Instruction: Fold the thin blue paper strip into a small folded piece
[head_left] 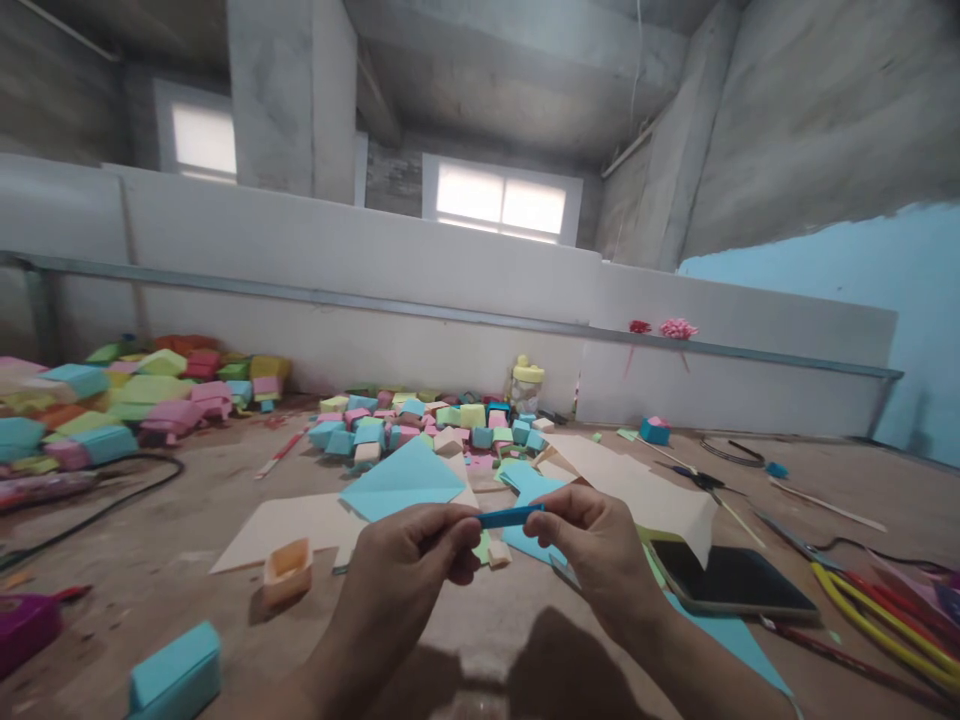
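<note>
Between my two hands a narrow folded strip of blue paper (pixel 510 517) is held level above the work surface. My left hand (pixel 420 550) pinches its left end between thumb and fingers. At the other end, my right hand (pixel 589 540) pinches the strip the same way. Behind the strip lie a light blue paper sheet (pixel 405 475) and cream paper sheets (pixel 637 475). A small open orange paper box (pixel 287 572) sits to the left of my left hand. Nearer to me at the left stands a light blue folded paper box (pixel 177 672).
Piles of coloured paper boxes (pixel 150 400) lie at the back left and centre. A yellow-lidded jar (pixel 526 385) stands by the wall. To the right are a phone (pixel 731 578), black scissors (pixel 701 478) and yellow-handled scissors (pixel 877 620). A black cable (pixel 97 510) curves at left.
</note>
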